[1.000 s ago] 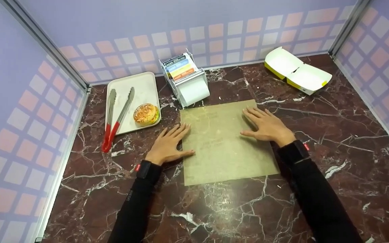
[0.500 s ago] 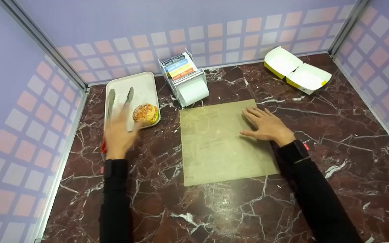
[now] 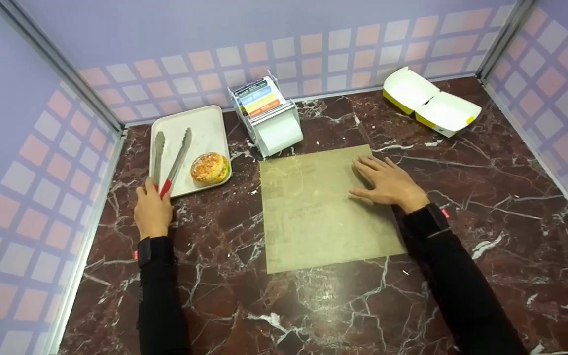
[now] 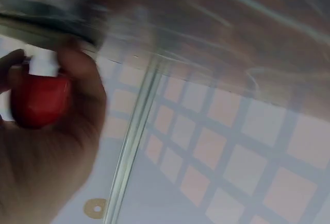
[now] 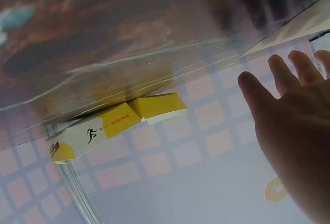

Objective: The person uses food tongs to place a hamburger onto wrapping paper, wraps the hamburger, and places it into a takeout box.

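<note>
My left hand (image 3: pixel 153 213) grips the red handles of metal tongs (image 3: pixel 179 157), whose jaws lie spread over a white tray (image 3: pixel 204 118). In the left wrist view the red handle end (image 4: pixel 40 101) shows between thumb and fingers. A seeded burger (image 3: pixel 208 167) sits at the tray's near right corner, just right of the tongs. With fingers spread, my right hand (image 3: pixel 388 183) rests on the right side of a square sheet of brownish wrapping paper (image 3: pixel 313 222), which lies flat on the table. The right wrist view shows those fingers (image 5: pixel 265 92) extended.
Behind the paper stands a label dispenser (image 3: pixel 266 116) with a white strip hanging out front. An unfolded white and yellow burger box (image 3: pixel 432 104) lies at the back right. Walls (image 3: pixel 289 24) enclose the dark red marble table (image 3: pixel 491 222) at the back and both sides.
My left hand has left the paper's left edge, moved left to the tongs and taken hold of their handles. The right hand stays on the paper.
</note>
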`<state>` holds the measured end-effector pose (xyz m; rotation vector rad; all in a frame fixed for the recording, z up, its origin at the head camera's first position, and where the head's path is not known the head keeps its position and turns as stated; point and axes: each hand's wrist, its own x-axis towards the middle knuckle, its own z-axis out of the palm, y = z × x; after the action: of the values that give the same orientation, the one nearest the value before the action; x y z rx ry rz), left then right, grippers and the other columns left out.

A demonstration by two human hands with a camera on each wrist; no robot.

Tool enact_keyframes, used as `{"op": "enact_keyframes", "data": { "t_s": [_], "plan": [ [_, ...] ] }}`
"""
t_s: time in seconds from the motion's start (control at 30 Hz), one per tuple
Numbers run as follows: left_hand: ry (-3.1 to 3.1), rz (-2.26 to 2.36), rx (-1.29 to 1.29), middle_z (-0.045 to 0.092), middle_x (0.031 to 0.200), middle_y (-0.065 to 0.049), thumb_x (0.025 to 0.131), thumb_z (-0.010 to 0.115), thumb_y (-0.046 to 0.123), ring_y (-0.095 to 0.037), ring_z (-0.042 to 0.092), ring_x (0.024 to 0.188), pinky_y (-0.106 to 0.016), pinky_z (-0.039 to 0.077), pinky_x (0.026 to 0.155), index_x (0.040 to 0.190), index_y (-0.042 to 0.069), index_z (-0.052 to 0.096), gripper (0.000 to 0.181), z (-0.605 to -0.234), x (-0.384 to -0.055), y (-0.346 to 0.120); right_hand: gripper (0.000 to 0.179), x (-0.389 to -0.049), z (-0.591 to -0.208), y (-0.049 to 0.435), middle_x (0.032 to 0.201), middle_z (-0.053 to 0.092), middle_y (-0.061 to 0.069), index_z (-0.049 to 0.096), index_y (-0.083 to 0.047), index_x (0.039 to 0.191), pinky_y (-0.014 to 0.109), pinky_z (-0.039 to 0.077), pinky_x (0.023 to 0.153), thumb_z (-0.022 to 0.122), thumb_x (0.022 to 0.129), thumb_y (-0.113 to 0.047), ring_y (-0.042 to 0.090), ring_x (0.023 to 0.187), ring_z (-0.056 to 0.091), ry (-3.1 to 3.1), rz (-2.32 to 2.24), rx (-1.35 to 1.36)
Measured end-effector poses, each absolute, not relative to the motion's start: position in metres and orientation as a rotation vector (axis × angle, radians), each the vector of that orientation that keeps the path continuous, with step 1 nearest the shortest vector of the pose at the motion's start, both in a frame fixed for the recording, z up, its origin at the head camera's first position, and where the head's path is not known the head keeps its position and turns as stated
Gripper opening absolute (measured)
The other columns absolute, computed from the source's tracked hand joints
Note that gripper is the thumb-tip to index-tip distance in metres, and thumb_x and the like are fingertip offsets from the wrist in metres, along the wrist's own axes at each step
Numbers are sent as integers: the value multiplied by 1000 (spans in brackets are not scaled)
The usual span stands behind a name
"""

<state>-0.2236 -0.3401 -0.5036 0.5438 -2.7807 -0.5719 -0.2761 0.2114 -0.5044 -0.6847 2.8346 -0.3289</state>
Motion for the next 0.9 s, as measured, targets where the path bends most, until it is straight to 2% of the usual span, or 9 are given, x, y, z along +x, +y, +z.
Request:
{"op": "enact_keyframes", "data": {
  "t_s": [0.13, 0.33, 0.6, 0.77, 0.83, 0.9],
  "plan": [
    [-2769, -597, 545, 42, 131, -37, 107, 52, 16, -65, 59, 100, -72, 50, 86, 147, -8, 36, 49, -506, -224, -340, 91, -277, -505, 212, 172, 22, 15, 22, -12, 166, 61, 7, 130, 47, 99, -69, 36, 159, 17, 2846, -340, -684],
    [-2754, -644, 521, 42, 130, -38, 109, 46, 19, -67, 58, 100, -72, 50, 86, 142, -13, 38, 46, -506, -227, -338, 88, -277, -503, 218, 172, 22, 14, 21, -14, 166, 60, 6, 130, 45, 100, -68, 36, 160, 17, 2864, -331, -641],
    [-2564, -866, 531, 43, 135, -36, 110, 46, 24, -59, 57, 112, -66, 49, 102, 147, -11, 39, 51, -492, -227, -327, 77, -281, -502, 216, 170, 27, 15, 25, -15, 165, 58, 8, 131, 35, 106, -63, 37, 159, 20, 2880, -355, -644],
    [-2415, -1116, 270, 46, 142, -32, 110, 47, 26, -46, 53, 125, -59, 45, 112, 151, -7, 40, 53, -468, -235, -291, 68, -282, -498, 205, 165, 38, 18, 31, -14, 164, 58, 16, 129, 39, 109, -53, 39, 154, 31, 2999, -540, -771],
    [-2375, -1215, 111, 49, 138, -30, 110, 48, 29, -40, 53, 122, -56, 45, 110, 150, -6, 43, 54, -461, -236, -270, 65, -281, -495, 200, 163, 41, 19, 31, -15, 164, 59, 20, 128, 44, 109, -48, 41, 152, 34, 3019, -692, -781],
    [-2354, -1325, -58, 54, 130, -27, 109, 48, 39, -33, 55, 110, -49, 48, 102, 147, -5, 47, 58, -459, -235, -246, 65, -277, -492, 194, 161, 44, 16, 27, -18, 165, 59, 23, 127, 48, 109, -42, 40, 151, 37, 2990, -895, -746]
  ]
}}
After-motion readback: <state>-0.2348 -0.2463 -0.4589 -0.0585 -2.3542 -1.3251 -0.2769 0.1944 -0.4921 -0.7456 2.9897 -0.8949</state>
